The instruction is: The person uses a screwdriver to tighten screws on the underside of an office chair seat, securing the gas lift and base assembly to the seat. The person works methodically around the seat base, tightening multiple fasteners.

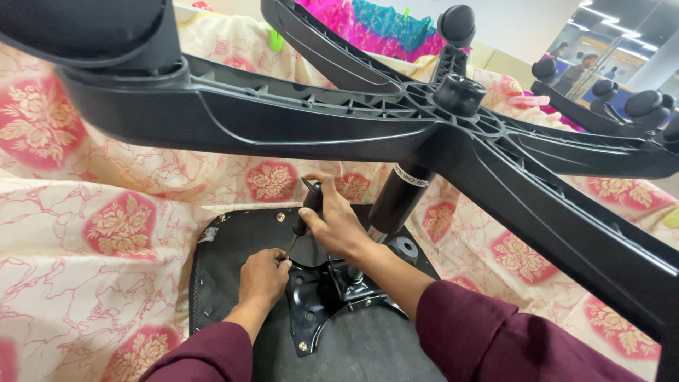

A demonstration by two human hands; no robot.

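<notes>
Upturned office chair on a floral-cloth counter, both hands at the seat plate

Right hand (338, 225) is closed around the black handle of a screwdriver (305, 216), shaft angled down and left; left hand (263, 277) has its fingertips pinched at the tip of the shaft, on the black metal seat plate (311, 301) near centre. The plate sits bolted on the black underside of the seat (226, 255). The gas cylinder (399, 198) rises from the plate to the five-arm chair base (318, 124), which spans the top of the view with castors (457, 25) at far right. Surface: cream cloth (85, 233) with pink-red flower medallions, wrinkled. Room: bright pink and teal fabric far centre; glazed office area with people far right
</notes>
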